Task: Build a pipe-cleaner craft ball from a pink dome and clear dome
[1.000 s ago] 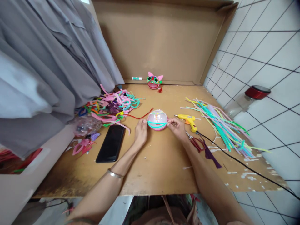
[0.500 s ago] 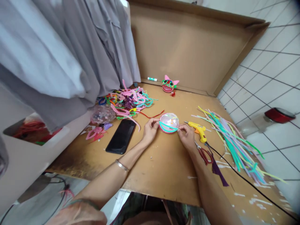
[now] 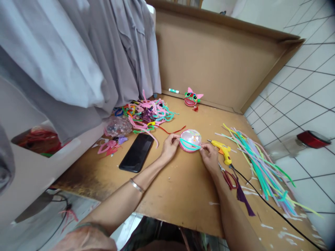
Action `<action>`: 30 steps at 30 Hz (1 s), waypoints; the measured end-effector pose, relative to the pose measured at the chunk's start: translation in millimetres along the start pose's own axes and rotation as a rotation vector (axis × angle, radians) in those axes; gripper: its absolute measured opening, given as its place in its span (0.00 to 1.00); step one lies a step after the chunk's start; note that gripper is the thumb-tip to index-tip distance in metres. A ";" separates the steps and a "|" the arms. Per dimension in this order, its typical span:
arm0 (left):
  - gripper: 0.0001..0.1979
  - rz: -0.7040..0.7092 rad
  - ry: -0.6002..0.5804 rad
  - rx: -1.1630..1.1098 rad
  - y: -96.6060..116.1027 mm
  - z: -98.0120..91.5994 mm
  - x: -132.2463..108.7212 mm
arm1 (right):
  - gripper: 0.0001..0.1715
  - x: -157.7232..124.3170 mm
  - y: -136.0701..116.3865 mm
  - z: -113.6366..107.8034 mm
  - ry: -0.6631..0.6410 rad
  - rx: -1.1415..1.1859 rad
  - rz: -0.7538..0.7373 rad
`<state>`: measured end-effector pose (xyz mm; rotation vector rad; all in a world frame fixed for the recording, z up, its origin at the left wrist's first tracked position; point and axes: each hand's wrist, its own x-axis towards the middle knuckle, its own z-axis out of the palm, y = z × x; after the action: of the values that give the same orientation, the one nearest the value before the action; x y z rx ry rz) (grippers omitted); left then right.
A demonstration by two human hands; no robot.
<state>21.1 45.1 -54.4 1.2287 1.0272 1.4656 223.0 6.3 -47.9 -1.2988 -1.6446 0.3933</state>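
Note:
A clear, round plastic half-shell [image 3: 195,135] with a pink edge lies on the table in front of me. Across its lower half runs a turquoise pipe cleaner [image 3: 188,147], bent in two near-parallel lines. At the left end of this strip my left hand [image 3: 170,148] pinches with thumb and forefinger. My right hand [image 3: 209,155] has its fingertips closed on the other end, at the shell's right edge. Beside that hand lies a yellow glue gun [image 3: 222,150], and below it red-handled scissors [image 3: 230,179] are partly covered by my forearm.
A black phone [image 3: 136,152] and a tangled heap of pipe cleaners [image 3: 153,113] lie left. Straight pipe cleaners [image 3: 259,164] and a purple tassel [image 3: 244,200] lie right. A decorated animal face [image 3: 191,98] and a glue stick [image 3: 173,91] stand near the cardboard wall [image 3: 204,59].
The view has shifted slightly, so the scene sits a little lower and farther right. Both hands keep their pinch on the turquoise pipe cleaner at the shell.

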 end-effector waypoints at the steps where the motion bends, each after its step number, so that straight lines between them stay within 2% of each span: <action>1: 0.06 -0.004 -0.007 -0.001 0.1 -0.5 0.6 | 0.06 -0.1 0.4 0.1 -0.006 0.011 0.007; 8: 0.08 -0.081 -0.060 -0.040 5.6 -5.4 5.5 | 0.09 1.4 -1.8 1.4 0.033 0.152 0.123; 15: 0.14 -0.153 -0.085 -0.120 12.5 -12.4 8.5 | 0.11 1.2 -0.6 7.5 0.067 0.290 0.213; 20: 0.14 -0.165 -0.113 -0.096 13.9 -16.0 9.9 | 0.10 -1.2 2.5 8.4 0.011 0.275 0.229; 30: 0.17 -0.161 -0.119 -0.055 14.4 -14.8 8.3 | 0.10 -0.5 3.9 10.9 0.042 0.286 0.255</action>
<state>4.0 49.7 -41.0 1.1519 0.9761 1.2735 216.1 10.6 -56.2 -1.2901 -1.3340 0.7229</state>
